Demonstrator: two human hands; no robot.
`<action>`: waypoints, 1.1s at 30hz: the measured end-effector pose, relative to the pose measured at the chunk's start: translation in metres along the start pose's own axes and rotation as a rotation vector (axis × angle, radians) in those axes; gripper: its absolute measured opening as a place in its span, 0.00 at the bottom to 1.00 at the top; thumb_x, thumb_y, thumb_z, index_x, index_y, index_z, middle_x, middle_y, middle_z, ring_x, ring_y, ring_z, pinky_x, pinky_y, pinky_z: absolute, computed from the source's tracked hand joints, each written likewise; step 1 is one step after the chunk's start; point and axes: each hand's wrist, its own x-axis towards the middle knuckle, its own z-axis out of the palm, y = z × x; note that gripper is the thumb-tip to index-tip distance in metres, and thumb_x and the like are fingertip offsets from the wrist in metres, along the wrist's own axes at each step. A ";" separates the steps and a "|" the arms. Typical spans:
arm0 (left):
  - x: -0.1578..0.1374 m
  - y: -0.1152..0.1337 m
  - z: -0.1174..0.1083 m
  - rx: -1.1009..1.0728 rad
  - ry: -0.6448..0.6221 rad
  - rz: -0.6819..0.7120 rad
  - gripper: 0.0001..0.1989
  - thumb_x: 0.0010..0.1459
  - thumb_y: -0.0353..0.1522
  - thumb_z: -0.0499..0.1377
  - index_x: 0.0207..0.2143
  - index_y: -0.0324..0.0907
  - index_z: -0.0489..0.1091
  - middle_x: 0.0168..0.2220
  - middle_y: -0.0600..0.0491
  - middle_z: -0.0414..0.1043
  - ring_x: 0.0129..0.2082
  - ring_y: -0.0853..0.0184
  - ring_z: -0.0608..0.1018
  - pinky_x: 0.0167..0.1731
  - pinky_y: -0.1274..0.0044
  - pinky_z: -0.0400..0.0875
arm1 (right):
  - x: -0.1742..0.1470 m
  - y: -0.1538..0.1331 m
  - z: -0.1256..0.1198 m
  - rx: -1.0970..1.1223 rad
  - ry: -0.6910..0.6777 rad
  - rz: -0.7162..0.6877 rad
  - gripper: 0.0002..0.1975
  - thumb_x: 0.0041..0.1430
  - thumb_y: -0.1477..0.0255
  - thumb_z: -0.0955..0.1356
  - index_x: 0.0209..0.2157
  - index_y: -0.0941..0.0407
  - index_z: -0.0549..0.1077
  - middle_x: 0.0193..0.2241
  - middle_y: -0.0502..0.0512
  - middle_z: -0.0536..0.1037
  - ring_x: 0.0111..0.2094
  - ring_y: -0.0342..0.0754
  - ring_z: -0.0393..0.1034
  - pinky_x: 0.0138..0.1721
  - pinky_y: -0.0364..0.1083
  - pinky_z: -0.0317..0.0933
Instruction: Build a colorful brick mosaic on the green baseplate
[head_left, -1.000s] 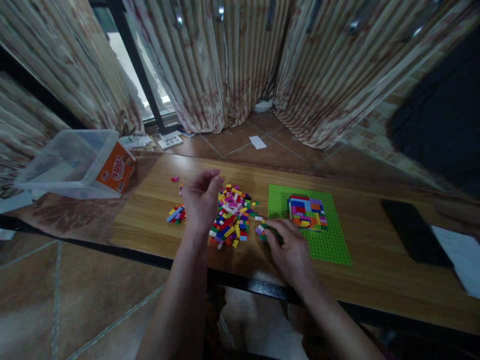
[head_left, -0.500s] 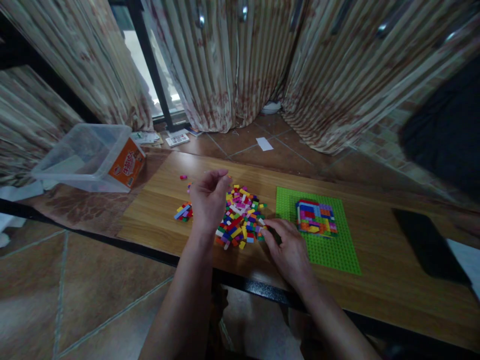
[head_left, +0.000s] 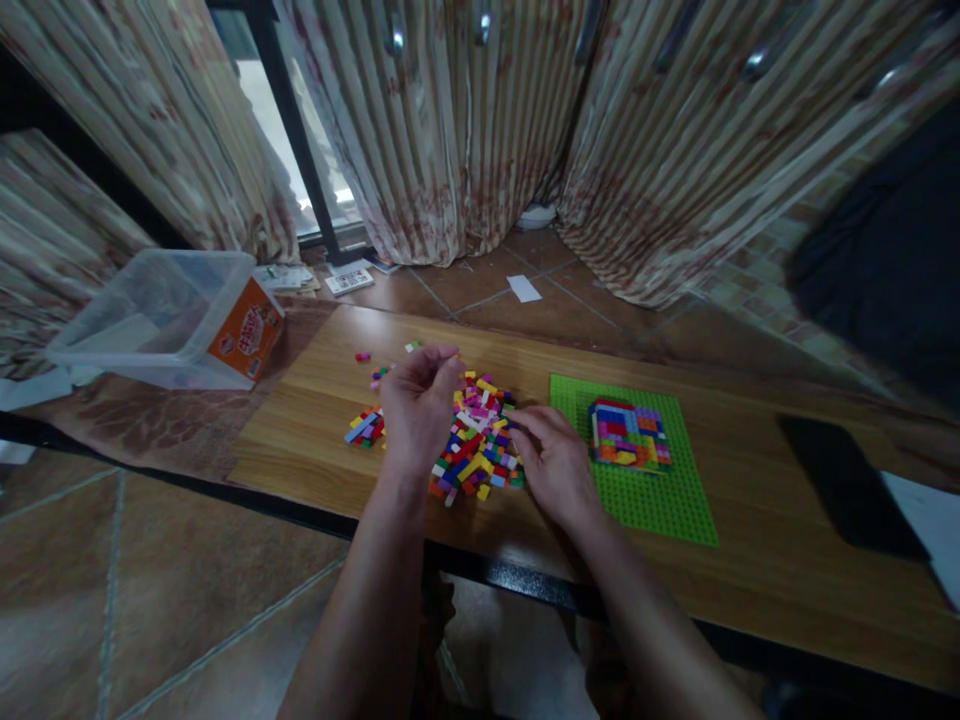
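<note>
A pile of loose toy building bricks (head_left: pixel 480 440) in many colours lies on the wooden table. Over its left side is my left hand (head_left: pixel 421 405), raised, with thumb and fingertips pinched together; whatever sits between them is too small to make out. My right hand (head_left: pixel 551 455) reaches in at the pile's right edge, thumb and forefinger a little apart, fingertips by the bricks. To the right, a green baseplate (head_left: pixel 660 515) carries a low block of joined bricks (head_left: pixel 628 437) in several colours.
A clear plastic box (head_left: pixel 157 340) with an orange label stands at the left end. A black flat object (head_left: pixel 851 490) and white paper (head_left: pixel 926 525) lie at the right. A few stray bricks (head_left: pixel 363 357) sit left of the pile. A person's dark clothing (head_left: pixel 885 250) shows at the right.
My right hand has moved left and slightly up, farther over the pile's right edge. My left hand stays pinched in nearly the same place. The view has shifted slightly.
</note>
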 end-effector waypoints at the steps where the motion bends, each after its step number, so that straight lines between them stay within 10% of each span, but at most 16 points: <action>1: -0.001 0.001 0.001 -0.002 -0.004 -0.006 0.07 0.48 0.29 0.64 0.33 0.38 0.74 0.28 0.55 0.76 0.26 0.73 0.76 0.30 0.80 0.73 | 0.003 0.000 0.002 -0.012 -0.011 0.000 0.12 0.63 0.72 0.64 0.45 0.51 0.77 0.42 0.57 0.75 0.45 0.52 0.70 0.48 0.52 0.65; 16: -0.002 0.000 0.007 0.051 -0.030 -0.016 0.09 0.46 0.30 0.66 0.33 0.38 0.75 0.29 0.54 0.76 0.27 0.72 0.76 0.30 0.80 0.73 | -0.003 -0.015 -0.019 0.118 0.053 0.056 0.08 0.64 0.73 0.63 0.38 0.53 0.74 0.36 0.54 0.78 0.38 0.47 0.73 0.41 0.46 0.65; 33: -0.015 -0.016 0.035 0.237 -0.162 0.059 0.08 0.49 0.31 0.64 0.33 0.38 0.76 0.30 0.52 0.78 0.29 0.68 0.77 0.31 0.78 0.71 | -0.062 0.053 -0.123 0.141 0.240 0.377 0.13 0.58 0.62 0.68 0.39 0.55 0.77 0.33 0.54 0.79 0.32 0.48 0.73 0.35 0.47 0.67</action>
